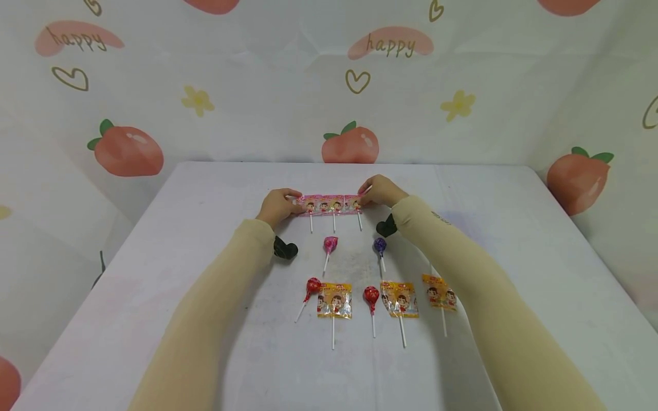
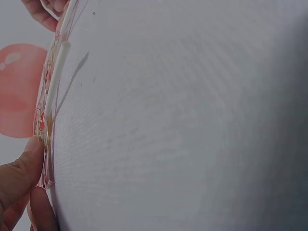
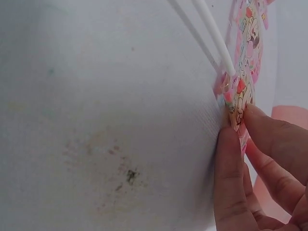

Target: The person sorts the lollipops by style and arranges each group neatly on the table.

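Near the tabletop's far edge (image 1: 247, 166), the left hand (image 1: 279, 206) and right hand (image 1: 381, 192) pinch a lollipop strip (image 1: 331, 204) by its ends.

the person wears a long beige left sleeve (image 1: 216, 308) and matching right sleeve (image 1: 478, 285), with small dark marking (image 1: 441, 218) near the right cuff; a black left wrist piece (image 1: 285, 249) and black right wrist piece (image 1: 386, 226) show rounded ends.

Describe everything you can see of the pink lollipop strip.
The pink lollipop strip is a row of joined, shiny, plastic-looking packets with cartoon prints; three white sticks show, pointing toward the near side. It stretches crosswise over the far part of the table. The left hand pinches its left end, the right hand its right end.
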{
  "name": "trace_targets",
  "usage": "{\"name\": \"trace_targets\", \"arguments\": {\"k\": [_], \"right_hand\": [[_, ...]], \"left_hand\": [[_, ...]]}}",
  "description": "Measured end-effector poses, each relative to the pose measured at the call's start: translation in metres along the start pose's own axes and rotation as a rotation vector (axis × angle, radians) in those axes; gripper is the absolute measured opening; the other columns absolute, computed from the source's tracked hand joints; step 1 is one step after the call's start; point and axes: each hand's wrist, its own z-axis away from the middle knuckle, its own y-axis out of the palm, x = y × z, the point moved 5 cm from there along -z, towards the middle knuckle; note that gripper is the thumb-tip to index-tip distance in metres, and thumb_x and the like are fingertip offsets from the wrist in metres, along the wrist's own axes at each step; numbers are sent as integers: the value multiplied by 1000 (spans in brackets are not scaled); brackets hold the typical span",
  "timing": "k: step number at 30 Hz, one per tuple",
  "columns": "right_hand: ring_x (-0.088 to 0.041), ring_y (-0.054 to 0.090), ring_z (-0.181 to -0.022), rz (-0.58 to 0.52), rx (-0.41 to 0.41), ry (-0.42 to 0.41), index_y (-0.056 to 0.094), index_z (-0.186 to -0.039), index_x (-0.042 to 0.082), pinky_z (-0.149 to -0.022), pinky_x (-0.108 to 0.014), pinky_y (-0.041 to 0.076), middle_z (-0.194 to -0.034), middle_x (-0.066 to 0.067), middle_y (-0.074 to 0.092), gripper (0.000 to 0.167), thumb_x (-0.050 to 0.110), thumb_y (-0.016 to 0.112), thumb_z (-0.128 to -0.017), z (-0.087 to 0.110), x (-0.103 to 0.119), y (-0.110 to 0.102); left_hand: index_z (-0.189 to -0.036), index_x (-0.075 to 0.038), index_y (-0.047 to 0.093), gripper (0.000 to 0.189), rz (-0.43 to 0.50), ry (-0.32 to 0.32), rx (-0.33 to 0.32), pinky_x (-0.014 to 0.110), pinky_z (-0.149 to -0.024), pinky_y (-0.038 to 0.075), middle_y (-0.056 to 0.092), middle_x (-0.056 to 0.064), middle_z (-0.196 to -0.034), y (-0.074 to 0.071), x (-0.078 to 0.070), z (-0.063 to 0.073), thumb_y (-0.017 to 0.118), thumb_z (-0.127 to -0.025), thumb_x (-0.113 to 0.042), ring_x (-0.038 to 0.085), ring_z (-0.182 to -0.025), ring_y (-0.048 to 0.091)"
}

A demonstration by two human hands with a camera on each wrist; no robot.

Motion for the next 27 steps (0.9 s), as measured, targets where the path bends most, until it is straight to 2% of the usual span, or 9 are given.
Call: {"name": "trace_targets", "arguments": {"k": [9,12,15,18,21,27], "right_hand": [[-11,58,-77,-26,32,-33,57,-122,-3,-73,-23,52,-101,-10,57,31,6,63,-92,-1,-2,-1],[-11,59,-80,-64,46,-43,55,-125,-3,-77,-24,53,-102,-11,56,33,7,62,-94,-1,0,-4],[-17,61,-91,-141,52,-71,52,-129,-4,-87,-30,53,-109,-13,57,36,7,60,-95,2,4,-7],[-28,57,-111,-231,79,-141,46,-133,-8,-99,-39,47,-123,-19,53,41,6,57,-97,11,14,-11],[-37,49,-124,-308,115,-221,42,-134,-9,-104,-42,42,-133,-24,47,41,5,54,-98,24,25,-15],[-30,52,-119,-396,122,-369,47,-130,-5,-101,-37,45,-132,-21,45,35,4,55,-97,60,47,-23]], "left_hand": [[-127,-15,63,46,9,-14,-2,29,-79,36,53,4,-87,1,0,-1,76,-84,-24,16,-75,46],[-128,-15,63,46,11,-16,0,29,-79,36,54,4,-88,1,1,-1,76,-85,-24,16,-75,47],[-127,-14,63,46,14,-11,-2,28,-77,36,53,5,-89,0,1,-1,76,-85,-23,16,-75,47],[-127,-14,63,45,10,-4,-3,28,-76,36,53,4,-89,0,1,-1,76,-85,-23,16,-76,46],[-127,-15,63,45,10,-4,-1,28,-75,36,53,4,-88,0,1,-1,76,-85,-24,16,-75,47],[-127,-14,64,45,0,8,-1,27,-75,36,53,4,-87,0,1,-1,76,-84,-24,15,-73,47]]}}
